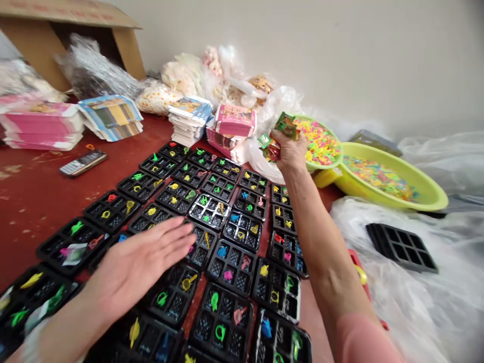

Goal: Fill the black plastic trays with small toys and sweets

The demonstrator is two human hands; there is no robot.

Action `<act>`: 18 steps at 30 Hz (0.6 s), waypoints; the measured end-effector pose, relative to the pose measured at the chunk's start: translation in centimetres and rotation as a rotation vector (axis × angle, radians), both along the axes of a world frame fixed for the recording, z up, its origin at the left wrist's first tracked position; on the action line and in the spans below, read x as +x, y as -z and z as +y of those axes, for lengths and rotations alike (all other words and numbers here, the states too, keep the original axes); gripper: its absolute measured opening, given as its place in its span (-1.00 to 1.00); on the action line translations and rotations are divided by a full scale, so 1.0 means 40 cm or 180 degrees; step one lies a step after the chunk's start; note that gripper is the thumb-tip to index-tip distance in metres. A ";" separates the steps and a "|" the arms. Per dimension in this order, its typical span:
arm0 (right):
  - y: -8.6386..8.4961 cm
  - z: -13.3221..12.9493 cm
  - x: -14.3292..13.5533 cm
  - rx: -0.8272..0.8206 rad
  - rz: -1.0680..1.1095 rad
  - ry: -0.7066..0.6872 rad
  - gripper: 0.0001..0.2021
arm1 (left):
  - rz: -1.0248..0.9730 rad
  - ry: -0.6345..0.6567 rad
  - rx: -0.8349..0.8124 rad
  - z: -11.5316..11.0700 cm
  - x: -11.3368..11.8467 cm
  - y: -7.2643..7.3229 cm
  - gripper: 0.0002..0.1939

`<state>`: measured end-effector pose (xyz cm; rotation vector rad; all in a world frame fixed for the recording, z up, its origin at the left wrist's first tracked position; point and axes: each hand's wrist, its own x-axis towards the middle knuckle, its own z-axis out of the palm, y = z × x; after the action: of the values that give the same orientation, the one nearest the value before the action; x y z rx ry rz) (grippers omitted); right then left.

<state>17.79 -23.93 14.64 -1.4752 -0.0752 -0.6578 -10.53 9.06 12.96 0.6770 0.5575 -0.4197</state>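
Note:
My right hand (290, 148) reaches out to the far side, its fingers closed round some small green printed packets (286, 125). More red and green packets (270, 150) show just left of that hand, partly hidden by it. My left hand (147, 257) hovers flat over the trays with fingers stretched out, holding nothing. Below both arms lie several black compartment trays (231, 267) in rows, with small bright plastic toys in some of their compartments, such as a green ring (220, 333) and a yellow piece (134, 331).
Behind stand stacks of pink boxes (41, 126) and blue boxes (189, 113), plastic bags (181, 75) and a cardboard carton (128, 50). A phone (83, 163) lies at left. Two yellow-green basins (434, 194) of colourful pieces stand at right, near stacked empty trays (403, 247) on plastic sheeting (454, 302).

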 end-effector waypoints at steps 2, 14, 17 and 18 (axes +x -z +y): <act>-0.030 0.097 -0.098 0.0288 0.0051 -0.0581 -0.62 | -0.0513 0.0028 -0.0069 -0.086 0.091 -0.040 -0.33; 0.026 0.518 -0.604 0.0640 0.0491 -0.0859 -0.71 | -0.1979 -0.1385 -0.0377 -0.214 0.057 -0.053 -0.57; 0.046 0.551 -0.665 0.0467 0.0486 -0.0909 -0.72 | -0.1940 -0.1455 -0.0303 -0.175 -0.002 -0.043 -0.62; 0.053 0.557 -0.684 0.0389 0.0475 -0.0909 -0.72 | -0.1922 -0.1472 -0.0307 -0.165 -0.020 -0.041 -0.63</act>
<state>-9.58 -1.65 12.52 -1.3586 -0.1255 -0.3147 -11.34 2.45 14.59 0.5251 0.1053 0.1940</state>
